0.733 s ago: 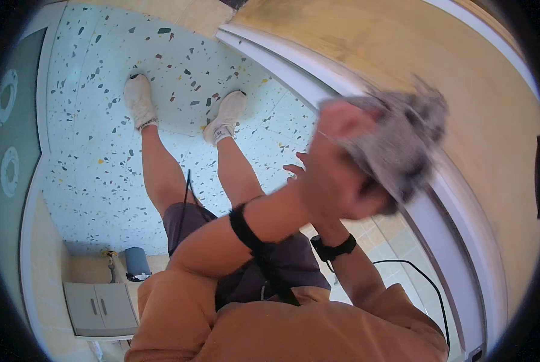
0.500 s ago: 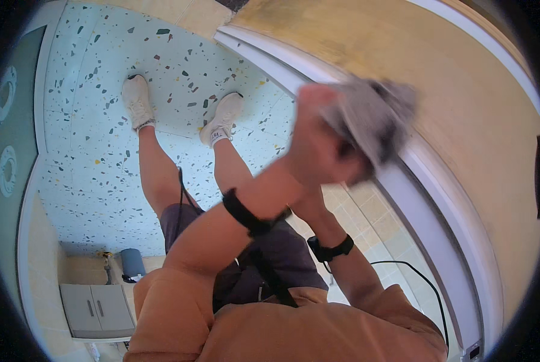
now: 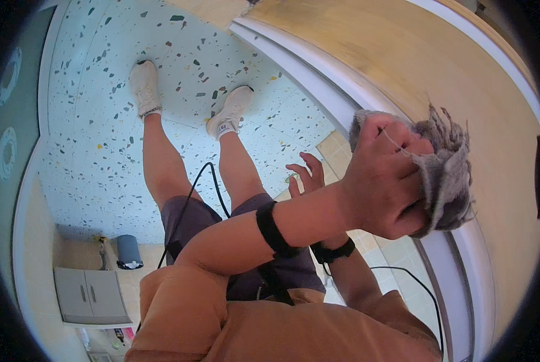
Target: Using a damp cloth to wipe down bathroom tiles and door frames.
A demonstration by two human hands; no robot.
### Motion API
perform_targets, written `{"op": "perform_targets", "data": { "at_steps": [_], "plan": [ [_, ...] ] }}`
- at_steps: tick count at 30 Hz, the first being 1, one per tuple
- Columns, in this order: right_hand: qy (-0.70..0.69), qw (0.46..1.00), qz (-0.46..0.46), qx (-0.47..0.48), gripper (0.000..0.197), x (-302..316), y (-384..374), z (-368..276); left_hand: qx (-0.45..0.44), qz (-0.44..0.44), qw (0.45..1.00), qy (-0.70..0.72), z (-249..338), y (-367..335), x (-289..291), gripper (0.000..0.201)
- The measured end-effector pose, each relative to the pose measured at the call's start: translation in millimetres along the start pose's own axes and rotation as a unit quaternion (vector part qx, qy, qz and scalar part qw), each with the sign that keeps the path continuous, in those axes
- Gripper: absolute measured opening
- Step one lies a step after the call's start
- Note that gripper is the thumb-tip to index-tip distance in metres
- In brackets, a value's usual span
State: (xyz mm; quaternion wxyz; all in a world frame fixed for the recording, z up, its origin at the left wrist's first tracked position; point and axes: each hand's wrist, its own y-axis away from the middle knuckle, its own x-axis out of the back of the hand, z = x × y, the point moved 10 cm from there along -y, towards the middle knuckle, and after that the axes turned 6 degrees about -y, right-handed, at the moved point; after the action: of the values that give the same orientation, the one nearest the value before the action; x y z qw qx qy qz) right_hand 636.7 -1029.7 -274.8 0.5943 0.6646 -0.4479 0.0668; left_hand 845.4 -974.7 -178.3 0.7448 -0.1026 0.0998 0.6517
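My left hand point(image 3: 383, 184) is closed in a fist around a grey, frayed rag point(image 3: 454, 181), at the right of the head view. The rag bunches out past the knuckles in front of a yellowish-brown panel point(image 3: 366, 48) and its white frame. I cannot tell whether it touches the panel. My left forearm crosses over my right one. Beyond it, lower and apart from the rag, my right hand point(image 3: 308, 176) shows with fingers spread and holding nothing I can see; part of it is hidden by the left forearm.
White frame rails point(image 3: 294, 66) run along the panel's edge. A black cable point(image 3: 412, 268) hangs by my right arm, and another loops over my thighs. A grey two-door cabinet point(image 3: 93, 294) and a blue-grey cylinder point(image 3: 128, 251) are at the lower left. The floor point(image 3: 185, 36) is speckled pale blue.
My left hand and the rag have moved right and somewhat down. My right hand, mostly hidden behind the left before, now shows apart from it with spread fingers.
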Motion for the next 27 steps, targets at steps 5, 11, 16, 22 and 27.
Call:
{"op": "perform_targets", "data": {
  "at_steps": [5, 11, 16, 22, 27],
  "plan": [
    [-0.330, 0.939, 0.025, -0.091, 0.032, -5.7, 7.8, 49.6, 0.026, 0.005, 0.999, 0.023, -49.1, 8.5, 1.2, 0.042],
    [-0.074, 0.997, 0.014, -0.019, 0.026, -2.6, -17.2, 22.2, 0.007, 0.050, 0.981, -0.186, -175.4, 15.9, 56.2, 0.035],
    [-0.087, 0.995, 0.006, -0.045, 0.026, -20.5, -22.9, 39.0, 0.027, 0.064, 0.958, -0.277, -289.5, 24.4, 79.6, 0.031],
    [-0.074, 0.996, -0.017, -0.047, 0.027, -44.9, -25.1, 56.6, 0.177, 0.173, 0.928, -0.280, -416.1, 51.8, 115.4, 0.034],
    [-0.067, 0.995, -0.004, -0.071, 0.027, -49.5, -18.7, 74.4, 0.536, 0.307, 0.719, 0.317, -490.4, 108.9, 82.2, 0.049]
  ]
}}
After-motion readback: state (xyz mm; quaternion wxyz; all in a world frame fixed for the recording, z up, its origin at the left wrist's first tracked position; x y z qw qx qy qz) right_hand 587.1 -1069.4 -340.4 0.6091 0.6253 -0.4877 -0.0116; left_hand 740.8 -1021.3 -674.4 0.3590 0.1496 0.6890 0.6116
